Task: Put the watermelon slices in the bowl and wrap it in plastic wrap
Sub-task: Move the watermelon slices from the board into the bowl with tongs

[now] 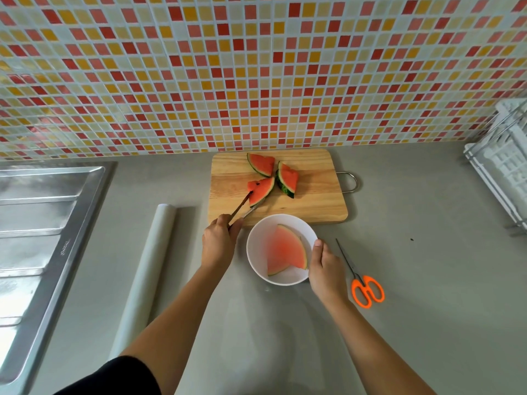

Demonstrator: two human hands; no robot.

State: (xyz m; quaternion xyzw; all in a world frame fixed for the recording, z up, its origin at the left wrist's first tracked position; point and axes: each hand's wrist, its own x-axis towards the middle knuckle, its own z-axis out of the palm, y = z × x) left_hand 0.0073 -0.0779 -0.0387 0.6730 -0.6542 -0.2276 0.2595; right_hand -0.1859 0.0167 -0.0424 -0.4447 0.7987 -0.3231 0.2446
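The left hand (218, 242) grips a pair of metal tongs (244, 208), fingers closed around the handles, and the tong tips are clamped on a watermelon slice (261, 190) at the near left part of a wooden cutting board (313, 201). The right hand (325, 267) rests against the three o'clock rim of a white bowl (256, 252), thumb on the edge, steadying it; how firmly it holds cannot be told. The bowl sits on the grey counter (427, 280) just at six o'clock of the board and already contains one watermelon slice (286, 250). Two more slices lie on the board, one (262, 163) at twelve o'clock of the gripped slice and one (288, 179) at three o'clock of it. This looks like the slice-moving step, roughly a quarter done. The next move calls for lifting the clamped slice clear of the board and carrying it toward six o'clock into the bowl, keeping the squeeze even so it does not slip. A roll of plastic wrap (148, 269) waits at nine o'clock of the bowl, and orange-handled scissors (362, 280) lie at three o'clock, beside the right hand.
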